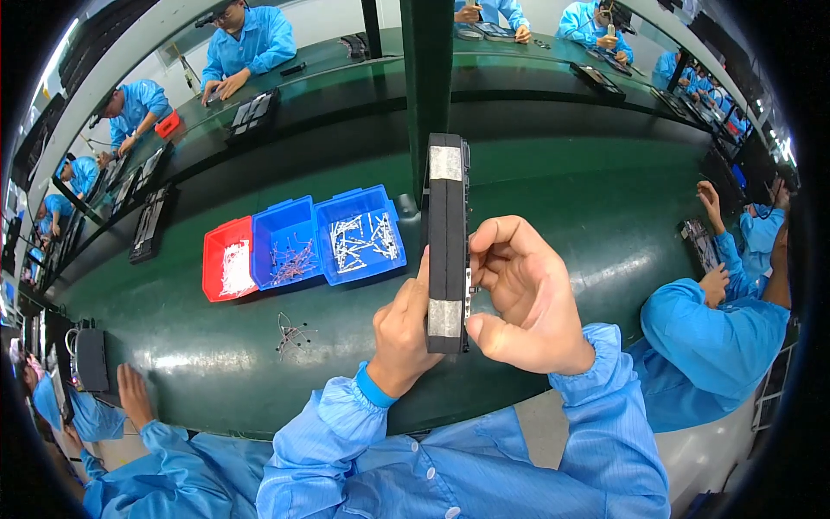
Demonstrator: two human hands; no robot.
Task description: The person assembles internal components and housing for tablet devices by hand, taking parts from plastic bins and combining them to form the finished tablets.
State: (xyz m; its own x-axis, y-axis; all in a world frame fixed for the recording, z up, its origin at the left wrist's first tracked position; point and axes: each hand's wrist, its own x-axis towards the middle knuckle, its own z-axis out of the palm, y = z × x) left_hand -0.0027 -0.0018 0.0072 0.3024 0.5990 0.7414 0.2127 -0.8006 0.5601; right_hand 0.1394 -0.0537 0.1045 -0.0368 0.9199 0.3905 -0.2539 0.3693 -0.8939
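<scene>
A long black device housing (447, 233) stands on edge in front of me, its narrow side facing up, with a silvery-grey patch near each end. My left hand (402, 324) grips it from the left near its lower end; part of the fingers is hidden behind it. On the other side, my right hand (523, 298) has its curled fingers and thumb against the housing's right face, where small metallic parts show. Whether those fingertips pinch some small piece, I cannot make out. A loose bunch of thin wires (294, 336) lies on the green table left of my hands.
A red bin (209, 264) with small white pieces adjoins a blue bin (284, 214) of reddish wired parts and another blue bin (350, 203) of white sticks. A green post (427, 69) rises behind the housing. Co-workers in blue sit left, right and across; black units (154, 223) line the conveyor.
</scene>
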